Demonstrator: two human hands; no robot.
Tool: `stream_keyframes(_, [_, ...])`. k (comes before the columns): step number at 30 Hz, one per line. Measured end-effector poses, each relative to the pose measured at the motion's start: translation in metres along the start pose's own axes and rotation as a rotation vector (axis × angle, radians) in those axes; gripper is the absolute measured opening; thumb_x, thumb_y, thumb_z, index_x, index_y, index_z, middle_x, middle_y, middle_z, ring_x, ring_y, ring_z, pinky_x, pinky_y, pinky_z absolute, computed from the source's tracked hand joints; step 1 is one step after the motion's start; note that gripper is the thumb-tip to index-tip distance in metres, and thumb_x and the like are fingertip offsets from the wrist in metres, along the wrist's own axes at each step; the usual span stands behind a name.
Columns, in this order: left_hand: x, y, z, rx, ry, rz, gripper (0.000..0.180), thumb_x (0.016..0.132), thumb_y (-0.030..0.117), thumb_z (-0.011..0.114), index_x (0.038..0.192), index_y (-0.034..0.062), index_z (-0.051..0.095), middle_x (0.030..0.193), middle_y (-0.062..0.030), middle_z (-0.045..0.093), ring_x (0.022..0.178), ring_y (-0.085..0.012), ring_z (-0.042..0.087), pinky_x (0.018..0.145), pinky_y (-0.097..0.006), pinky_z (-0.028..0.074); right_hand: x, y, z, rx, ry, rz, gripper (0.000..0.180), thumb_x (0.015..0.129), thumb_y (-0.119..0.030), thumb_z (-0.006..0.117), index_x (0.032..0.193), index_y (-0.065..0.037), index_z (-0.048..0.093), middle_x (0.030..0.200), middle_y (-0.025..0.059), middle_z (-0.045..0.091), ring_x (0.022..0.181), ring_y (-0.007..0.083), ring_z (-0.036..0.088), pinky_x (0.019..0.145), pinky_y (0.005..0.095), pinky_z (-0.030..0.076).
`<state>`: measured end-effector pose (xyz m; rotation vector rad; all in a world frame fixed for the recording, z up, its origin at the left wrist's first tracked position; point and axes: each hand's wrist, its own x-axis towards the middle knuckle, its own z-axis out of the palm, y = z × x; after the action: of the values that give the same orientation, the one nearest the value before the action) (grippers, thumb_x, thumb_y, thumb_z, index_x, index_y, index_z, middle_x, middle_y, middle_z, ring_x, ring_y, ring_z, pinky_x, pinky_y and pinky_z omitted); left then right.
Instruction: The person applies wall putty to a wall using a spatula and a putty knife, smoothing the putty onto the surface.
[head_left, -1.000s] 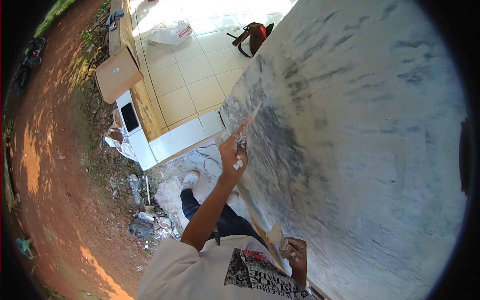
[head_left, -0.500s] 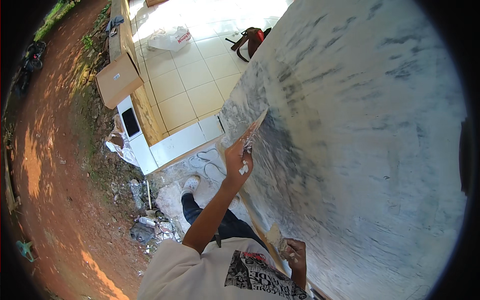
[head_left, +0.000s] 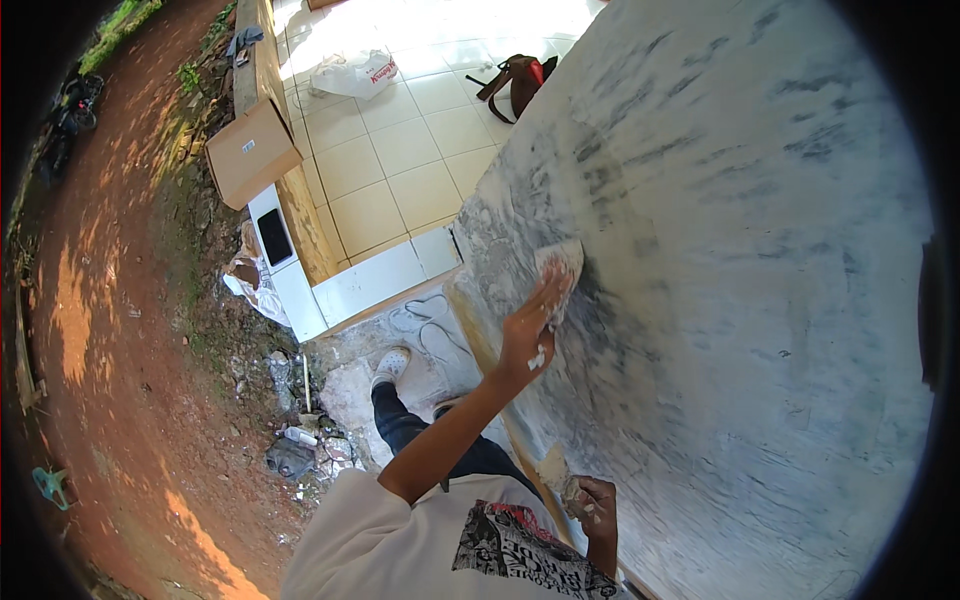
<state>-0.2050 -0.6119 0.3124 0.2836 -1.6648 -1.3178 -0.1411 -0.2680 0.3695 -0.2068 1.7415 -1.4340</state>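
My left hand [head_left: 530, 335], flecked with white putty, is closed around a putty knife [head_left: 568, 262]. Its broad, putty-smeared blade lies against the grey-and-white streaked wall [head_left: 720, 300], with my fingers stretched along it. Lower down, close to my shirt, my right hand [head_left: 598, 505] grips a second putty knife [head_left: 553, 467] whose blade carries a lump of pale putty. The handles of both knives are mostly hidden by my fingers. Dark grey patches show on the wall around the left blade.
A low tiled ledge [head_left: 370, 287] bears a phone [head_left: 273, 237] and a cardboard box [head_left: 252, 155]. Beyond it, a plastic bag [head_left: 355, 75] and a brown bag [head_left: 515, 88] rest on floor tiles. Sandals [head_left: 435, 330] lie near my foot [head_left: 391, 366]; rubble [head_left: 335, 455] borders the dirt path [head_left: 130, 400].
My left hand has moved right along the wall, and its knife has turned so the blade's broad face shows. The right hand keeps its hold on the other knife. The view has shifted slightly.
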Motion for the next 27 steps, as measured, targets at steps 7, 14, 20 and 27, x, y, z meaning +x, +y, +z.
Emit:
stream_keyframes(7, [-0.067, 0.005, -0.061, -0.030, -0.076, -0.241, 0.062, 0.064, -0.019, 0.045, 0.123, -0.0033, 0.057, 0.124, -0.0223, 0.059, 0.116, -0.0331, 0.058, 0.091, -0.031, 0.048, 0.001, -0.020, -0.012, 0.172, -0.049, -0.028, 0.034, 0.080, -0.021, 0.077, 0.104, 0.000, 0.066, 0.104, 0.0172, 0.067, 0.088, 0.0217, 0.065, 0.078, 0.0343, 0.051])
stream_keyframes(14, [0.080, -0.041, -0.076, 0.105, 0.194, -0.062, 0.053, 0.079, -0.016, 0.037, 0.128, -0.0018, 0.053, 0.107, -0.0181, 0.066, 0.068, -0.0142, 0.058, 0.062, -0.023, 0.044, 0.005, -0.025, -0.001, 0.092, -0.057, -0.073, 0.036, 0.081, -0.025, 0.076, 0.104, 0.001, 0.066, 0.102, 0.0178, 0.068, 0.088, 0.0224, 0.065, 0.079, 0.0345, 0.051])
stream_keyframes(20, [0.007, -0.024, -0.018, 0.031, 0.051, 0.073, 0.062, 0.062, -0.019, 0.046, 0.121, -0.0043, 0.057, 0.124, -0.0221, 0.059, 0.118, -0.0327, 0.058, 0.083, -0.028, 0.050, 0.000, -0.012, -0.002, 0.013, -0.035, -0.112, 0.044, 0.081, -0.035, 0.075, 0.104, 0.002, 0.067, 0.098, 0.0168, 0.069, 0.084, 0.0207, 0.066, 0.077, 0.0327, 0.051])
stream_keyframes(27, [-0.046, 0.012, -0.047, -0.081, -0.085, -0.181, 0.050, 0.071, -0.020, 0.045, 0.116, -0.0032, 0.061, 0.111, -0.0226, 0.065, 0.096, -0.0326, 0.068, 0.079, -0.031, 0.051, -0.008, -0.014, -0.007, 0.017, -0.006, -0.068, 0.042, 0.082, -0.030, 0.073, 0.104, 0.005, 0.067, 0.100, 0.0150, 0.069, 0.086, 0.0203, 0.065, 0.079, 0.0312, 0.050])
